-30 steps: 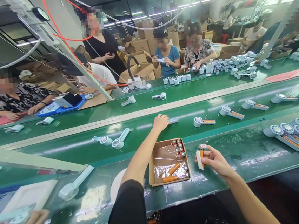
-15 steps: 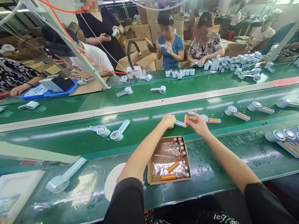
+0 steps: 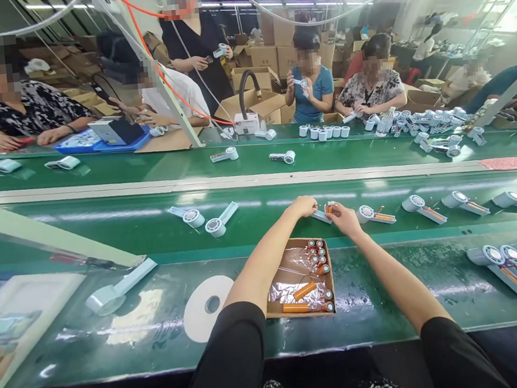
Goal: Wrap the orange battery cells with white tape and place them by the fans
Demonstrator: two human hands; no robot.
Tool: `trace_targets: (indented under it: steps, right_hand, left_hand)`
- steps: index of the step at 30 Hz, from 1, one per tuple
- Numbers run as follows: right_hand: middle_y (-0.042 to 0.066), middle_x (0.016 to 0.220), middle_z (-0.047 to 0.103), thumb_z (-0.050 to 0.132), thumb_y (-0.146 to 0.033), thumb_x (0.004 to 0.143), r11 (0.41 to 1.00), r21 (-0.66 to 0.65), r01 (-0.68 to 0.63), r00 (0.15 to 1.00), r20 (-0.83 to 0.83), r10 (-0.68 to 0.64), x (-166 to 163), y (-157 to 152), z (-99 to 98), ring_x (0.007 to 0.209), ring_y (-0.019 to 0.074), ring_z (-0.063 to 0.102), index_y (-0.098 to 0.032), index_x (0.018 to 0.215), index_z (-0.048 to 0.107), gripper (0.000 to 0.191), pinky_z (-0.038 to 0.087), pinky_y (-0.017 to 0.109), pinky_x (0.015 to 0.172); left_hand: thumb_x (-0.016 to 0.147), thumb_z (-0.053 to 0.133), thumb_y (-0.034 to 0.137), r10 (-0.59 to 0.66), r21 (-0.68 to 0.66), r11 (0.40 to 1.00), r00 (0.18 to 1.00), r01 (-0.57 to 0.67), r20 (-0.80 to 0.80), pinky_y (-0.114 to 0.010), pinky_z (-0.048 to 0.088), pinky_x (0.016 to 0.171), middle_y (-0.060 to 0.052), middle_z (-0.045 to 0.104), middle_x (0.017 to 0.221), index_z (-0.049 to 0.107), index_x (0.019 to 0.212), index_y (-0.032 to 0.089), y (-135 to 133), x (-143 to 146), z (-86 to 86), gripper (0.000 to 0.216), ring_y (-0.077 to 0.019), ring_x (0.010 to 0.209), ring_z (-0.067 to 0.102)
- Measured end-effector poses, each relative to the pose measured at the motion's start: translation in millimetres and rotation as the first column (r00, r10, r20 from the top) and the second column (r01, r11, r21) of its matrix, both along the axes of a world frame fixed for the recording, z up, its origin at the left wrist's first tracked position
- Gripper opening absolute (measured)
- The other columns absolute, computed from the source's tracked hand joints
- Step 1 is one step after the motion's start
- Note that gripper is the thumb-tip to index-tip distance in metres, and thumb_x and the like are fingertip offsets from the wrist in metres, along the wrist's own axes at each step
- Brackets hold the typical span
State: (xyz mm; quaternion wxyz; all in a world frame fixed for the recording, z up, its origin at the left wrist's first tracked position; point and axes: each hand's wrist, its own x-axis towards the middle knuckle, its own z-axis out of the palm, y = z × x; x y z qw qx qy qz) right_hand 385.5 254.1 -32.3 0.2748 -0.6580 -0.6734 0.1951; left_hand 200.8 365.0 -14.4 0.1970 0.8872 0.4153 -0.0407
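Note:
My left hand [image 3: 304, 206] is closed around the head end of a pale blue handheld fan, whose open handle [image 3: 321, 216] sticks out to the right. At that handle's far end, my right hand [image 3: 344, 218] pinches an orange cylindrical battery [image 3: 329, 210], mostly covered by the fingers. I cannot tell whether the battery sits inside the handle. Just below my hands is a cardboard box [image 3: 331, 272] holding several orange batteries [image 3: 305, 291] with wires. Right of my right hand lies a fan with an orange battery in its handle [image 3: 382, 217].
More battery-fitted fans [image 3: 423, 209] line the green belt on the right, and several are grouped [image 3: 514, 261] on the near ledge. Two fans [image 3: 216, 226] lie left of my hands. A white disc [image 3: 196, 310] is by my left forearm. Co-workers sit across a second belt [image 3: 256, 167].
The view has shifted, so the scene sits further right. The orange battery stood upright in my right fingers; now it is lower and more hidden against the fan handle.

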Motion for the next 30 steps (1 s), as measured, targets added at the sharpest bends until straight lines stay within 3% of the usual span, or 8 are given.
trace_targets:
  steps: [8, 13, 15, 18, 22, 24, 27, 30]
  right_hand:
    - [0.013, 0.121, 0.078, 0.057, -0.04, 0.104, 0.974, -0.181, -0.136, 0.881, 0.427, 0.203, -11.3, 7.8, 10.2, 0.111, 0.0313, 0.074, -0.027, 0.134, 0.069, 0.035, 0.055, 0.038, 0.094]
    - [0.013, 0.115, 0.079, 0.063, -0.045, 0.102, 0.943, -0.265, -0.199, 0.79, 0.526, 0.315, -22.3, 21.7, 22.1, 0.108, 0.0313, 0.074, -0.027, 0.134, 0.072, 0.038, 0.056, 0.038, 0.093]
    - [0.014, 0.115, 0.079, 0.061, -0.041, 0.103, 0.94, -0.258, -0.224, 0.774, 0.539, 0.333, -21.5, 24.7, 27.1, 0.108, 0.0303, 0.074, -0.025, 0.13, 0.074, 0.035, 0.056, 0.039, 0.095]
    - [0.012, 0.13, 0.076, 0.055, -0.031, 0.106, 0.938, -0.201, -0.281, 0.778, 0.525, 0.345, -13.7, 22.8, 30.2, 0.12, 0.0275, 0.071, -0.023, 0.126, 0.076, 0.03, 0.053, 0.037, 0.105]
    - [0.015, 0.142, 0.069, 0.055, -0.031, 0.105, 0.964, -0.078, -0.256, 0.835, 0.485, 0.261, -6.2, -4.4, 25.9, 0.128, 0.0326, 0.066, -0.02, 0.135, 0.07, 0.036, 0.054, 0.043, 0.107]
    - [0.017, 0.136, 0.072, 0.055, -0.037, 0.105, 0.978, 0.043, -0.204, 0.898, 0.405, 0.17, -13.9, -30.3, 24.5, 0.125, 0.035, 0.067, -0.018, 0.133, 0.071, 0.038, 0.055, 0.048, 0.106]
    - [0.014, 0.123, 0.078, 0.052, -0.041, 0.105, 0.959, 0.116, -0.26, 0.951, 0.202, 0.234, -44.9, -75.1, 30.2, 0.114, 0.0311, 0.072, -0.02, 0.123, 0.075, 0.036, 0.057, 0.045, 0.102]
    - [0.01, 0.116, 0.079, 0.058, -0.037, 0.103, 0.8, -0.086, -0.593, 0.787, 0.147, 0.599, -87.5, -111.3, 47.9, 0.108, 0.0268, 0.074, -0.024, 0.119, 0.076, 0.027, 0.057, 0.039, 0.099]
  left_hand:
    - [0.105, 0.064, 0.047, 0.14, 0.002, 0.99, 0.984, -0.141, 0.107, -0.047, 0.057, 0.1, -0.01, 0.071, 0.12, 0.07, 0.119, 0.016, -6.6, 14.2, -3.9, 0.035, -0.0233, 0.109, 0.069]
    - [0.107, 0.059, 0.036, 0.23, 0.005, 0.971, 0.941, -0.239, 0.247, -0.042, 0.055, 0.102, -0.014, 0.071, 0.129, 0.066, 0.131, 0.014, -28.1, 9.5, 23.6, 0.034, -0.0239, 0.115, 0.069]
    - [0.106, 0.057, 0.032, 0.246, 0.039, 0.961, 0.911, -0.274, 0.332, -0.037, 0.05, 0.11, -0.015, 0.066, 0.143, 0.06, 0.142, 0.015, -57.0, -18.6, 35.2, 0.04, -0.0238, 0.128, 0.063]
    - [0.106, 0.056, 0.038, 0.269, 0.071, 0.942, 0.864, -0.328, 0.424, -0.032, 0.045, 0.117, -0.007, 0.066, 0.146, 0.062, 0.14, 0.023, -132.0, -103.3, 33.7, 0.038, -0.0211, 0.134, 0.06]
    - [0.1, 0.061, 0.051, 0.489, 0.098, 0.784, 0.706, -0.614, 0.511, -0.042, 0.048, 0.116, -0.006, 0.075, 0.128, 0.073, 0.118, 0.025, -260.3, -251.2, -1.1, 0.034, -0.0268, 0.124, 0.066]
    - [0.09, 0.071, 0.054, 0.565, 0.099, 0.768, 0.742, -0.633, 0.36, -0.048, 0.045, 0.121, -0.007, 0.071, 0.137, 0.071, 0.127, 0.026, -311.7, -305.4, -19.8, 0.045, -0.0327, 0.137, 0.058]
    - [0.087, 0.072, 0.045, 0.598, 0.074, 0.793, 0.796, -0.605, 0.095, -0.055, 0.039, 0.125, -0.007, 0.054, 0.16, 0.058, 0.149, 0.025, -352.6, -340.0, -36.5, 0.066, -0.038, 0.153, 0.039]
    - [0.09, 0.067, 0.033, 0.574, 0.089, 0.814, 0.819, -0.574, 0.023, -0.058, 0.036, 0.126, -0.01, 0.05, 0.162, 0.059, 0.145, 0.021, -358.7, -336.6, -36.5, 0.058, -0.0406, 0.155, 0.034]
